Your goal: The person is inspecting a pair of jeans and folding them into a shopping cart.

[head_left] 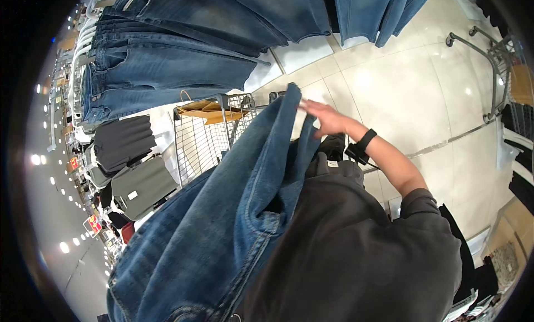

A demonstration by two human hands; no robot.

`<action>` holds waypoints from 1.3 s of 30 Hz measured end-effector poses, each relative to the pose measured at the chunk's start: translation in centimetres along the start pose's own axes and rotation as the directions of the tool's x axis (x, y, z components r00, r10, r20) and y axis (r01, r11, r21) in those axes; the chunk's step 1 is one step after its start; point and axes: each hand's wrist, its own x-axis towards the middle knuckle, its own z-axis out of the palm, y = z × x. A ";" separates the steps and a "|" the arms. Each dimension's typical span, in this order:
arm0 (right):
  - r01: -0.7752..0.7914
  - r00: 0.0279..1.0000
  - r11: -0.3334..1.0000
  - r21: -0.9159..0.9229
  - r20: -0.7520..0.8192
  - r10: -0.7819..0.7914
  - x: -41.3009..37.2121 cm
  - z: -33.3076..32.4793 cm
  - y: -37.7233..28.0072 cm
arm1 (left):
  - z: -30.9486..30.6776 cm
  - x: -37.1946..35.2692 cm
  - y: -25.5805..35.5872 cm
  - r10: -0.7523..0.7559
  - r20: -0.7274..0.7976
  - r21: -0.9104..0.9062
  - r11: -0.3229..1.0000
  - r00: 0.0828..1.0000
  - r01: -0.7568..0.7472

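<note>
Blue jeans [222, 194] stretch from the lower left up to the middle, with the waistband low and the leg ends high. My right hand [328, 120] is at the leg ends, its fingers stretched out and the thumb apart. The fingertips are beside the edge of one leg end; whether they press on the cloth is hard to tell. A black band [366, 139] circles the wrist. My left hand does not show.
Jeans on white hangers [172, 66] fill the upper left. Behind the held jeans stands a wire cart [203, 141] with a brown paper bag [214, 111]. Dark folded-looking clothes [143, 183] hang at left. Another cart [492, 71] is on the tiled floor [400, 94] at right.
</note>
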 end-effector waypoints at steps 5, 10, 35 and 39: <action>-0.018 0.996 0.999 -0.049 0.088 0.022 -2.3 1.9 0.9 | -0.8 -1.7 0.7 -0.026 -0.043 0.021 0.999 0.999 0.027; -0.423 0.814 0.896 -0.135 0.378 0.442 -8.4 -1.3 2.4 | 0.5 -2.2 1.9 -0.163 -0.122 0.016 0.986 0.979 0.166; 0.187 0.970 0.742 0.644 -0.002 -0.243 -10.8 -10.2 -19.2 | 4.7 2.3 -0.7 0.085 0.130 -0.227 0.972 0.988 -0.054; -0.252 0.850 0.622 0.741 0.477 -0.223 -9.6 -8.9 -15.1 | 4.5 3.2 -0.9 0.221 0.140 -0.263 0.948 0.965 -0.179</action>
